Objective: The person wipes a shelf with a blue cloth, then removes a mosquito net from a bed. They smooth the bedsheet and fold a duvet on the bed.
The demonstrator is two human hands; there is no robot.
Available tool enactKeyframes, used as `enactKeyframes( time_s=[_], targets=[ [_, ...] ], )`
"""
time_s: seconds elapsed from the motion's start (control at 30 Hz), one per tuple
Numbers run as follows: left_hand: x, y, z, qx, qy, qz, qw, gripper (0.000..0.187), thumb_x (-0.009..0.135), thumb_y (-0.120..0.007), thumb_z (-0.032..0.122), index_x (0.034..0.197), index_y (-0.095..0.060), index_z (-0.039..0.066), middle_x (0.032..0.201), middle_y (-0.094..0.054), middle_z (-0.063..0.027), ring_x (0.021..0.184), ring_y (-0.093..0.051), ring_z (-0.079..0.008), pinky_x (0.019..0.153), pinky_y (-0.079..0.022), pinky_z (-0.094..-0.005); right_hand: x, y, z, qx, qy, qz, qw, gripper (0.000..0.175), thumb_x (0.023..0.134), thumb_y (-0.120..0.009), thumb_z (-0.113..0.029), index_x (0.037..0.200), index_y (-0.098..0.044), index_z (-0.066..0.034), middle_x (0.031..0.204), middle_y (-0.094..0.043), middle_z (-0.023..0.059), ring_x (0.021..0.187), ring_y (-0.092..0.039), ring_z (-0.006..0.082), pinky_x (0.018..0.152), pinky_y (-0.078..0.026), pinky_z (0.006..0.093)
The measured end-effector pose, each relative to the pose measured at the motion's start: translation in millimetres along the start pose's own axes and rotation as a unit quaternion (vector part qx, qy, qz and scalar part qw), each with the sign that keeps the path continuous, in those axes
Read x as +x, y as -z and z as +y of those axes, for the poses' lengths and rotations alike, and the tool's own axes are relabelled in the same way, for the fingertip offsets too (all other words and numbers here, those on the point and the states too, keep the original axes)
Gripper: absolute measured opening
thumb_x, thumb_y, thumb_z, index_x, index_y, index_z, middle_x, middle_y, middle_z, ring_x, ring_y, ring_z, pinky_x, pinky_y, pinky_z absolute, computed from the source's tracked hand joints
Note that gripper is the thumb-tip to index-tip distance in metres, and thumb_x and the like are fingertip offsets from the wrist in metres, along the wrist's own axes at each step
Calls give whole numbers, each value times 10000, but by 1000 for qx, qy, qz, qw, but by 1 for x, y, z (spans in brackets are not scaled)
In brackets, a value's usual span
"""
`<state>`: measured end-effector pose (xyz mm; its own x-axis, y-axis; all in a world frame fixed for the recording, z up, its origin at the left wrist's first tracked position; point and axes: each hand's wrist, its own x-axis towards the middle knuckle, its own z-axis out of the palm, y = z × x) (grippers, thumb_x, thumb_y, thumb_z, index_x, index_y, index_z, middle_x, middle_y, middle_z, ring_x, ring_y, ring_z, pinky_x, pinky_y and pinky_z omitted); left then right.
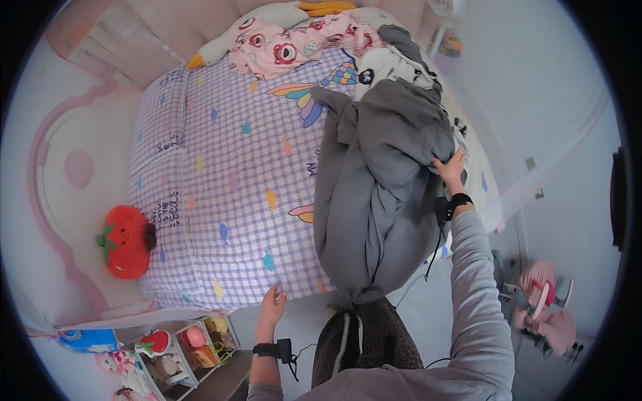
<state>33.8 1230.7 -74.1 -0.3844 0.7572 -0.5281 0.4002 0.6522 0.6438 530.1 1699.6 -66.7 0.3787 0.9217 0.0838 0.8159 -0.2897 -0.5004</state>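
A bulky grey fabric cover or blanket lies heaped over the right part of the bed and hangs at its near edge. My right hand rests on its right side, thumb and fingers spread; whether it grips the cloth I cannot tell. My left hand is held near the bed's front edge with nothing in it, fingers slightly bent. Beneath lies a purple checked sheet with fish prints. A white cloth with black prints and a pink printed blanket lie at the far side.
Checked pillows and a red strawberry plush are at the left. A goose plush lies along the far edge. Toy shelves stand at lower left, a pink wheeled item at right, a white fan beyond the bed. Thin netting hangs around.
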Motion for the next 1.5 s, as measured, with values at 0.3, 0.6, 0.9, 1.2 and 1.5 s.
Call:
enactKeyframes(
  time_s=[0.3, 0.6, 0.9, 1.2, 1.5],
  targets=[
    [5, -22, 44, -91, -47, 23, 994, 542, 919, -642, 280, 1356, -481, 2, 1300, -554, -196, 1160, -582, -293, 920, -486, -393, 38, -54, -34, -120, 283, -68, 949, 240, 874, -531, -144, 1024, -647, 4, 1045, -630, 241, 977, -597, 393, 840, -496, 475],
    [-30, 32, 129, -263, -207, 159, 929, 762, 849, -686, 100, 1448, -225, 3, 1390, -429, -206, 1173, -548, -299, 978, -448, -388, -375, 40, -314, 346, 403, -466, 707, 340, 843, -609, -258, 996, -551, 40, 991, -552, 222, 937, -539, 395, 822, -421, 468],
    [-107, 91, 11, -383, -236, 97, 888, 178, 930, -418, -56, 861, -571, 1, 895, -653, -78, 863, -613, -140, 838, -482, -269, -480, 97, -234, 386, 263, -519, 716, 436, 873, -670, -248, 1211, -530, -10, 1136, -615, 164, 1046, -611, 254, 880, -487, 350],
    [-155, 94, -83, -225, -112, 43, 967, 157, 949, -574, 149, 1013, -616, 12, 921, -673, -73, 877, -628, -137, 817, -496, -284, -456, 75, -106, 216, 89, -367, 900, 625, 876, -669, -340, 1320, -404, 12, 1191, -575, 207, 1022, -631, 264, 872, -504, 373],
    [-99, 15, -113, -61, -14, 15, 998, 486, 852, -702, 323, 1190, -561, 3, 1072, -658, -149, 936, -649, -257, 835, -511, -380, -370, 12, -63, 188, -35, -272, 943, 808, 829, -689, -408, 1387, -338, 58, 1325, -495, 293, 1207, -538, 364, 999, -432, 405]
  ],
)
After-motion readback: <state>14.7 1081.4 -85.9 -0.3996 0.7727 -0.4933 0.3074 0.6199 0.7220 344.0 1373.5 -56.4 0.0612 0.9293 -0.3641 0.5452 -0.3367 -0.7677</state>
